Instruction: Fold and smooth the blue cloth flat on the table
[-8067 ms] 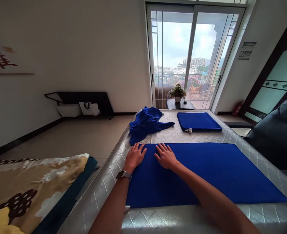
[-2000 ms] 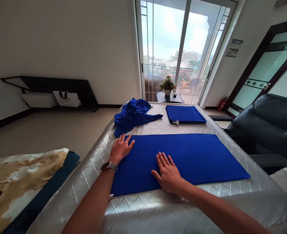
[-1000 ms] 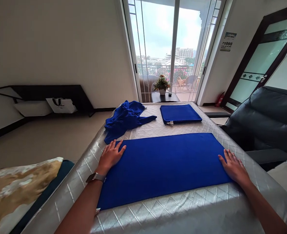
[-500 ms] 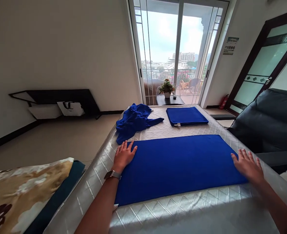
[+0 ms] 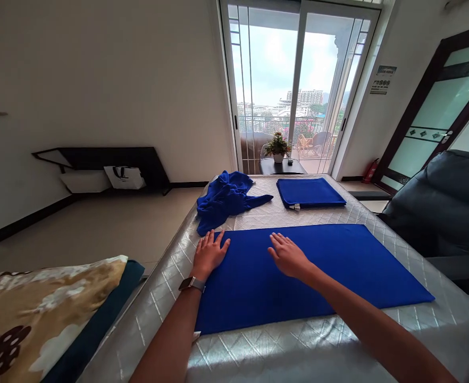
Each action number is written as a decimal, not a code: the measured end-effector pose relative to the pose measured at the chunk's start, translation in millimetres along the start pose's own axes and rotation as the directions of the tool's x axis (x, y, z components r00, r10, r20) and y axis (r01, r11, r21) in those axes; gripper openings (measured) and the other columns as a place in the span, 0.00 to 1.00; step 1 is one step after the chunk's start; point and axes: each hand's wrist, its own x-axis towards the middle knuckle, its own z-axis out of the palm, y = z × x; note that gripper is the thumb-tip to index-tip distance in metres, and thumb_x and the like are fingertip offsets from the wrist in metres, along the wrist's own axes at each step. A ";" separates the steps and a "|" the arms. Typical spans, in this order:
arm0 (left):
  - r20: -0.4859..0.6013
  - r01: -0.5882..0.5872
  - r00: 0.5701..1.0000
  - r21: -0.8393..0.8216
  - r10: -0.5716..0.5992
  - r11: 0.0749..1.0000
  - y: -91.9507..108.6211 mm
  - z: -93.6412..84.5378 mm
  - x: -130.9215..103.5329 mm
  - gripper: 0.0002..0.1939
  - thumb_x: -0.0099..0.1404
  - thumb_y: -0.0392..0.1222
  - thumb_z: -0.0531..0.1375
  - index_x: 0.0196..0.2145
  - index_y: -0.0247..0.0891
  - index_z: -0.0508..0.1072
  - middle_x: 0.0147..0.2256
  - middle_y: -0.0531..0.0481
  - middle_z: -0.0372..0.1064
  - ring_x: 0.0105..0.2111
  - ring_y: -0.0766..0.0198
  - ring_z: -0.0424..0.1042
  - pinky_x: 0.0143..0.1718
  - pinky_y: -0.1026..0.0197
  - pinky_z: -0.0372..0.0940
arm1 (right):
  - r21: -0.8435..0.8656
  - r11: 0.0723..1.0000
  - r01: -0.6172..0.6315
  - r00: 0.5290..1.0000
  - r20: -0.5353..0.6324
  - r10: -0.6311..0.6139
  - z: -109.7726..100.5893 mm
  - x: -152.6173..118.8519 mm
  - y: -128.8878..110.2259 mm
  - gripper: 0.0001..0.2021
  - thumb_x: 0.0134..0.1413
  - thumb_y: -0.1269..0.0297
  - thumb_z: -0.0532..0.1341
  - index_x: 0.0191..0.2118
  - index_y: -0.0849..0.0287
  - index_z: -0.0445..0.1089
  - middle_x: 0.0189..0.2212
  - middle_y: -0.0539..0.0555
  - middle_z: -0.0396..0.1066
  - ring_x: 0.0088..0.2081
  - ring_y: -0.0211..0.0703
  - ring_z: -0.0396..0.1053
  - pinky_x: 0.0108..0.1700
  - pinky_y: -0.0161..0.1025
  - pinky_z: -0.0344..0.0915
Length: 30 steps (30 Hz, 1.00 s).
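Note:
A blue cloth (image 5: 334, 266) lies flat and smooth across the mattress (image 5: 254, 348). My left hand (image 5: 210, 255), with a watch on its wrist, rests with spread fingers on the cloth's far left corner. Over the left middle of the cloth is my right hand (image 5: 289, 256), palm down and fingers stretched out; whether it touches the fabric I cannot tell. Beyond the left hand sits a crumpled blue cloth (image 5: 228, 199). A neatly folded blue cloth (image 5: 312, 192) with a white tag lies at the far right of the mattress.
A black armchair (image 5: 458, 207) stands close on the right. At the lower left is a patterned brown bedcover (image 5: 59, 308). A small table (image 5: 268, 167) with a potted plant (image 5: 278, 148) stands past the mattress, before the glass sliding door (image 5: 270, 69).
My right hand has moved left from the cloth's right edge to its left middle. My left hand stays on the far left corner. The view has shifted slightly.

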 end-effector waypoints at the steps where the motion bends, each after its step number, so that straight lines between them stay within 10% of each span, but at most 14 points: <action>1: -0.001 -0.001 1.000 0.001 0.001 1.000 -0.2 0.1 0.0 0.34 0.75 0.60 0.42 0.71 0.42 0.56 0.72 0.39 0.49 0.72 0.47 0.47 0.70 0.42 0.44 | 0.004 1.000 0.030 1.000 -0.001 -0.030 7.6 10.2 -11.5 0.34 0.72 0.51 0.39 0.74 0.69 0.47 0.74 0.59 0.43 0.74 0.48 0.38 0.73 0.47 0.38; 7: -0.013 -0.001 1.000 0.010 0.001 1.000 -1.1 1.8 0.4 0.34 0.75 0.60 0.42 0.71 0.41 0.57 0.72 0.39 0.50 0.72 0.46 0.48 0.69 0.42 0.45 | 0.009 0.996 0.083 0.995 -0.054 -0.083 45.6 58.0 -45.5 0.34 0.72 0.52 0.41 0.73 0.73 0.48 0.73 0.64 0.43 0.74 0.47 0.37 0.73 0.47 0.36; 14: -0.005 0.009 1.000 -0.011 -0.009 1.000 -1.0 1.9 0.3 0.34 0.75 0.61 0.42 0.71 0.43 0.56 0.72 0.41 0.50 0.72 0.46 0.47 0.70 0.41 0.44 | -0.004 1.000 0.030 0.998 -0.060 -0.030 57.6 71.6 -33.1 0.37 0.71 0.48 0.40 0.74 0.69 0.44 0.75 0.61 0.38 0.75 0.48 0.33 0.73 0.49 0.31; 30: -0.003 -0.002 1.000 0.012 0.002 1.000 -0.6 -0.8 1.1 0.34 0.75 0.60 0.42 0.71 0.42 0.56 0.72 0.38 0.48 0.72 0.47 0.47 0.70 0.43 0.43 | -0.153 0.949 -0.276 0.961 -0.071 0.268 1.2 24.0 144.4 0.35 0.72 0.45 0.38 0.75 0.61 0.41 0.75 0.54 0.37 0.75 0.46 0.32 0.72 0.47 0.29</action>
